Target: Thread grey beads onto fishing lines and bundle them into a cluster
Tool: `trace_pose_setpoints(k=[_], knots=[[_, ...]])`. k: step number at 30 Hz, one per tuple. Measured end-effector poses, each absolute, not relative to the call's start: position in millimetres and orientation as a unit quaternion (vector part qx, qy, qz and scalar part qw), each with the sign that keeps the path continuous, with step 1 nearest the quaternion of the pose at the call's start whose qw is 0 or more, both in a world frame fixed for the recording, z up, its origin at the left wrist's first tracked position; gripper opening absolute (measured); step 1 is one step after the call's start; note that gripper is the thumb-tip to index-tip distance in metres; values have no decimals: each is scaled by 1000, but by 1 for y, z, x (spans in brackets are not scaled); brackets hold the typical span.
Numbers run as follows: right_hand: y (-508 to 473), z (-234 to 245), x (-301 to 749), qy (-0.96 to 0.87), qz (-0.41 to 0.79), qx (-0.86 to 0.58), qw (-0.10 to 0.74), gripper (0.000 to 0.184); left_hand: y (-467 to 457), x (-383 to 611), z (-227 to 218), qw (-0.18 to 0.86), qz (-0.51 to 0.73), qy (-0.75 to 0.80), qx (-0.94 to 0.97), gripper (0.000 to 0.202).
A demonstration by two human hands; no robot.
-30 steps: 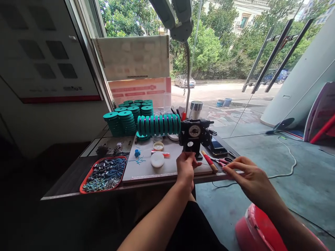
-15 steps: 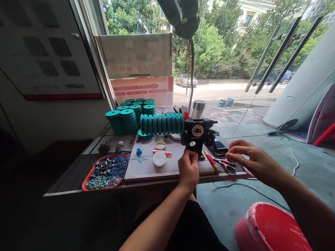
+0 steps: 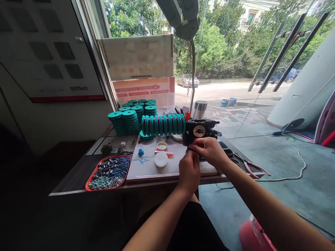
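A dark table (image 3: 78,177) stood against a glass shopfront, with a street, trees and a parked car (image 3: 188,81) outside. A pale board (image 3: 146,168) lay on the table top. At its back edge sat a small black machine (image 3: 199,131) with a round dial on its front. A row of green spools (image 3: 163,124) stuck out sideways from the machine's left side, and further green spools stood in stacks (image 3: 128,119) behind them, in front of a cardboard box (image 3: 138,57).

Both hands met just in front of the machine, below the dial. The left hand (image 3: 190,170) came up from below with its fingers bunched and pinched closed. Whatever lay between them was too small to make out. The right hand (image 3: 209,150) reached in from the right with its fingers curled against the machine's foot and its fingertips touching those of the left hand. I could not tell whether it gripped anything.

A white round lid (image 3: 161,159) and a small open tin (image 3: 162,146) lay on the board just left of the hands. A red tray (image 3: 89,182) of small blue and grey pieces sat at the table's front left, well apart from them. Red-handled pliers (image 3: 252,168) lay at the table's right edge, beyond the right forearm. A metal cup (image 3: 200,108) stood behind the machine, beside the stem of a lamp (image 3: 193,69). A white cable (image 3: 293,174) trailed over the concrete floor, and part of a red stool (image 3: 258,238) showed at the bottom right.
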State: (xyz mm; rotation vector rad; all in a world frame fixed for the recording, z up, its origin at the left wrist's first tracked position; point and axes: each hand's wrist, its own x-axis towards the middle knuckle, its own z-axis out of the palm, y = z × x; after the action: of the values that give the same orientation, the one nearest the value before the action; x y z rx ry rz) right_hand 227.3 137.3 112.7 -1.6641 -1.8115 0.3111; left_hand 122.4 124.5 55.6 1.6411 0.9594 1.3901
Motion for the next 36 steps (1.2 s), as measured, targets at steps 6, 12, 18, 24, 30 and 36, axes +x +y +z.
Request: trace_pose_setpoints(k=[6, 12, 18, 24, 30, 36], knots=[[149, 128, 240, -740, 157, -643, 116, 23, 130, 125, 55, 393, 571, 391, 606, 16], [153, 137, 239, -736, 180, -651, 54, 26, 135, 133, 56, 416, 591, 413, 554, 10], [154, 137, 239, -723, 204, -658, 44, 27, 138, 143, 53, 469, 587, 413, 515, 7], [157, 134, 240, -708, 214, -669, 80, 27, 138, 145, 53, 506, 604, 399, 469, 8], [144, 128, 242, -679, 213, -667, 219, 21, 139, 149, 54, 582, 601, 375, 400, 14], [94, 106, 260, -591, 263, -626, 436, 38, 124, 140, 56, 692, 561, 344, 295, 26]])
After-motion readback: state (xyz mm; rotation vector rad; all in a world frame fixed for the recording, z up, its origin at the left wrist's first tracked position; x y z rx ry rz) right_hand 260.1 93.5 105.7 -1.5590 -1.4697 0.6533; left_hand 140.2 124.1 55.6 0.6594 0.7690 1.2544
